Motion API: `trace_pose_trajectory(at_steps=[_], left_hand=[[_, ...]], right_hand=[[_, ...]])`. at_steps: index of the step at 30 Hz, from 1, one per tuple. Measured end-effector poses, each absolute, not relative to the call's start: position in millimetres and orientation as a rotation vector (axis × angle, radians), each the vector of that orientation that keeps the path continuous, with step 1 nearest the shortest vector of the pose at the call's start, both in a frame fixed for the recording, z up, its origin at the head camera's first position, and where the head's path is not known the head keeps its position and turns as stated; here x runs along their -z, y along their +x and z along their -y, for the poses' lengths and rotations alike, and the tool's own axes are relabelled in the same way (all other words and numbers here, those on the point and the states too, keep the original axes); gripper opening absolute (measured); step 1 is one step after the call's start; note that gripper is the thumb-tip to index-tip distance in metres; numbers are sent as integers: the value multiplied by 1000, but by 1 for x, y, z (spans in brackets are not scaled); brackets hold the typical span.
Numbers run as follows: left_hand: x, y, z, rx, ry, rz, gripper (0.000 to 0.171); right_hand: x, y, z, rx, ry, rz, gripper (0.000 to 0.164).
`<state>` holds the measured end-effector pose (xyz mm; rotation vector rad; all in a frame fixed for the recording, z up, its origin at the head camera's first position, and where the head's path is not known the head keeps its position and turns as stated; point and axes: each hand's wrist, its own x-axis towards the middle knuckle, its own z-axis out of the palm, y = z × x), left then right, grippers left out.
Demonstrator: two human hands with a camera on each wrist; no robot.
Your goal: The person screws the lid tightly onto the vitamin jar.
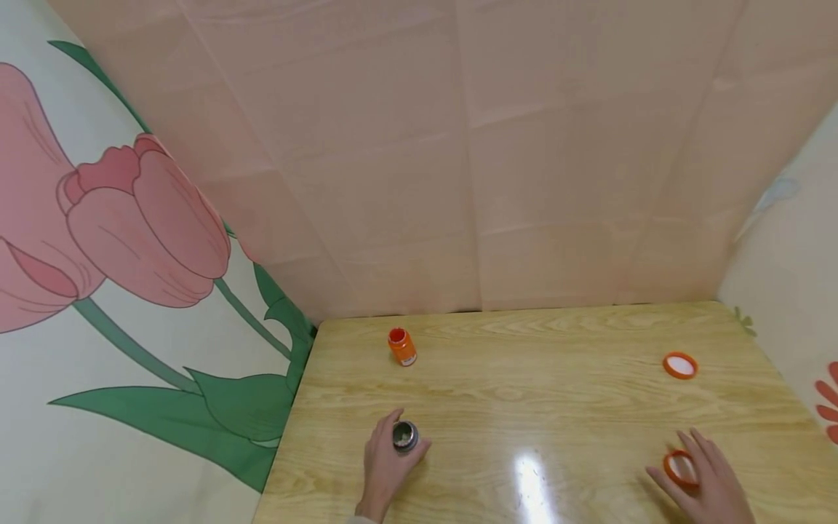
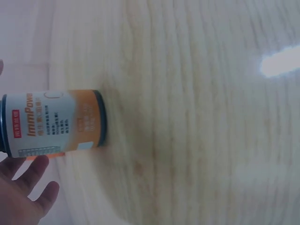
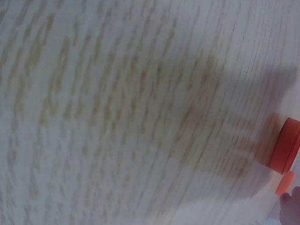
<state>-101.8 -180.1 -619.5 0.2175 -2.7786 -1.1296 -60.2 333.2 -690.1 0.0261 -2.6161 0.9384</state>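
A supplement jar (image 2: 51,123) with a white-and-orange "ImmPower" label and dark rims stands uncapped on the wooden table (image 1: 524,371). Around it, my left hand (image 1: 386,462) has its thumb and fingers spread apart; the left wrist view shows a gap between jar and the nearer fingers (image 2: 33,176). Pale stuff shows inside its mouth. At the right, an orange-red lid (image 3: 285,146) with a white inside lies between the spread thumb and fingers of my right hand (image 1: 710,484). Only a fingertip of that hand enters the right wrist view.
Farther back on the left stands an orange bottle (image 1: 402,348) with an open red mouth. A second orange-rimmed lid (image 1: 680,365) lies at the back right, white inside up. A pink cloth (image 1: 471,160) hangs behind the table, and a tulip-painted wall (image 1: 150,342) borders its left side.
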Motion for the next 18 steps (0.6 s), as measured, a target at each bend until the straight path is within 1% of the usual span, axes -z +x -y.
trace_pose_trajectory(at_steps=[9,18], left_hand=[[631,-94,177,1357,246,2611,79],[651,-95,175,1678,351,2422,80]], right_hand=[[687,-58,-332,-1007,-167,2709,90],[692,-56,-334,-1069,-172,2710,91]])
